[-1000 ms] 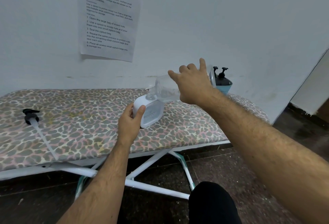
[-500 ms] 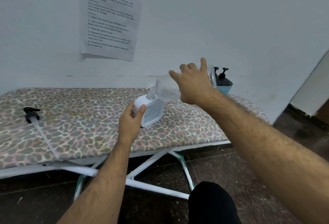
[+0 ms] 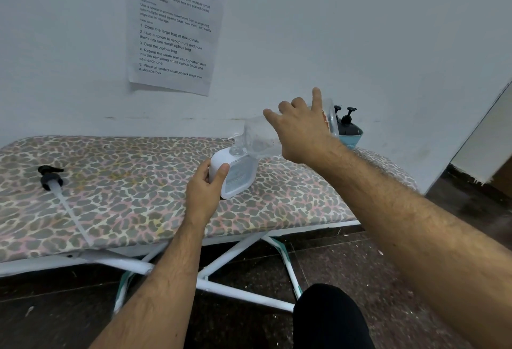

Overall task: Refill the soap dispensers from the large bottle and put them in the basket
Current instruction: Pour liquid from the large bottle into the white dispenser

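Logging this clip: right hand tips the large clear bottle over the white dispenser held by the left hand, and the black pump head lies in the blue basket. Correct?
Not quite. In the head view the black pump head lies on the ironing board, far left, not in the blue basket. The rest holds.

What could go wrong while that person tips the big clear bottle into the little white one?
1. The large bottle is tilted steeply by the right hand over the dispenser's narrow neck, so soap could miss and spill onto the ironing board cover.
2. The left hand holds the dispenser tilted; it may slip or overflow.
3. The loose pump lies with its tube near the board's edge and could roll off.
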